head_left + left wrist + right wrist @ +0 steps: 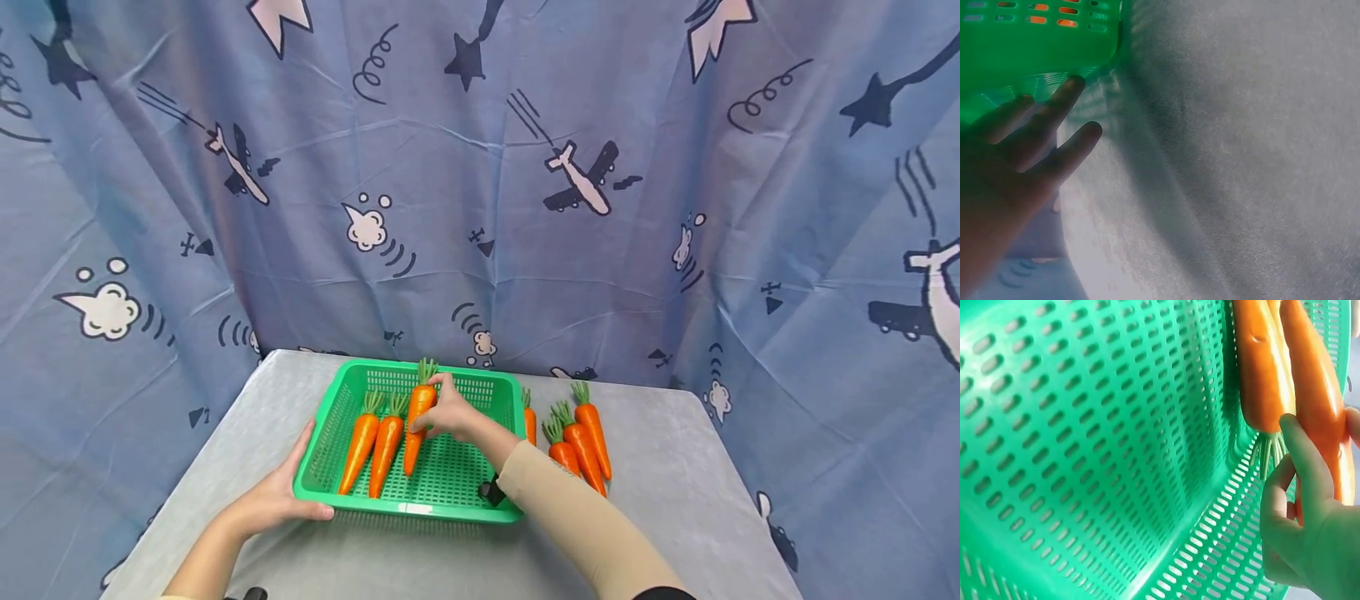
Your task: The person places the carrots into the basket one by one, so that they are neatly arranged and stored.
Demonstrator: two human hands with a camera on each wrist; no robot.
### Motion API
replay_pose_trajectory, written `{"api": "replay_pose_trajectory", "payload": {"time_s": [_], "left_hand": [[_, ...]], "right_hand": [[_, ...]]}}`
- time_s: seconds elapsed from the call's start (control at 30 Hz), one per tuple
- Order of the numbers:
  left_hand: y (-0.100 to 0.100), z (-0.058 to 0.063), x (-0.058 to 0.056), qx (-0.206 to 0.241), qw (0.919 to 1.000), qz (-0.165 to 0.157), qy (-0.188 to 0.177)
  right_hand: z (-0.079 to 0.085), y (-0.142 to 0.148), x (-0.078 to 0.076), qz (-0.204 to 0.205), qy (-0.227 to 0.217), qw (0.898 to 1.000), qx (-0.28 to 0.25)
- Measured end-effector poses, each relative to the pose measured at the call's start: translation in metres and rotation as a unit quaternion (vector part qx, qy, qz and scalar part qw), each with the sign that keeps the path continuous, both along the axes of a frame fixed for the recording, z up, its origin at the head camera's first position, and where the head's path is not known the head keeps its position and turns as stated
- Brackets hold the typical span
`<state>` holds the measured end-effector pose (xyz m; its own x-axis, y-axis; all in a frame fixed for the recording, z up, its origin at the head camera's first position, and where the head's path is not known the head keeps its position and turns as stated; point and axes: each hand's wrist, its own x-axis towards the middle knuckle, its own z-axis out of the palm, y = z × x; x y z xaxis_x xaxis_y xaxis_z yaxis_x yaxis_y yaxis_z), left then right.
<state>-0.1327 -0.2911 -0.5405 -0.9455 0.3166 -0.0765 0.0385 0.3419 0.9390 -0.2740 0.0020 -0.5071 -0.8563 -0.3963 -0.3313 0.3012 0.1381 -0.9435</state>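
A green plastic basket (420, 509) stands on the table, with two orange carrots (358, 450) (386, 454) lying side by side in its left half. Over its middle, my right hand (448, 410) pinches a third carrot (421, 407) between thumb and fingers, leafy end pointing away. The right wrist view shows this held carrot (1316, 369) beside the ones in the basket. At the basket's front left corner, my left hand (273, 500) rests with thumb along the front and fingers along the left side. Its fingers (1069, 150) look straight and spread in the left wrist view.
Several more carrots (579, 437) lie on the grey-white table (660, 500) right of the basket, one partly hidden behind the basket's right rim. A blue curtain (480, 292) with planes and stars surrounds the table at the back and sides.
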Motion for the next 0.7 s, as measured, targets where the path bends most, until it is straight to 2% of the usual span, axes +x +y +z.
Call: {"api": "replay_pose_trajectory", "payload": {"time_s": [0.23,0.5,0.7], "left_hand": [[0.0,-0.001,0.0,-0.007,0.9999,0.002,0.012],[0.0,-0.002,-0.001,0.006,1.0,-0.004,0.006],[-0.001,-0.002,-0.001,0.011,0.9999,-0.006,0.009]], "right_hand": [[-0.006,-0.002,0.006,0.028,-0.024,0.999,0.016],[-0.019,-0.001,0.007,0.056,-0.057,0.996,0.036],[-0.029,-0.011,0.008,0.063,-0.043,0.996,0.054]]}}
